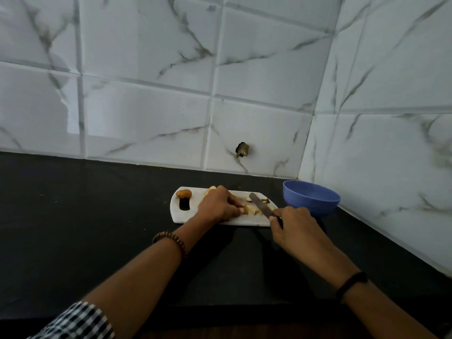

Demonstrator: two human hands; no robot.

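One checked sleeve (73, 321) is showing on the left arm at the near edge of the worktop (73, 216). One beaded bracelet (170, 241) is sitting on the left wrist and one black band (352, 283) on the right.

The two hands are working apart over one white board (186, 216), which is lying toward the worktop's far right corner. The right hand (296, 228) is gripping the handle of the one knife (260, 205), and its blade is slanting away and leftward over the board's right half. The left hand (219, 206) is curling its fingers down and pinching a pale, yellowish piece (247, 209) against the board, just left of the blade. Whether the blade is touching it cannot be told.

A few small scraps (265, 200) are lying round the blade, too blurred to count. One brown lump (184, 193) is resting at the board's far left corner.

One blue bowl (311, 200) is standing just beyond the right hand, near the tiled wall (146, 106).
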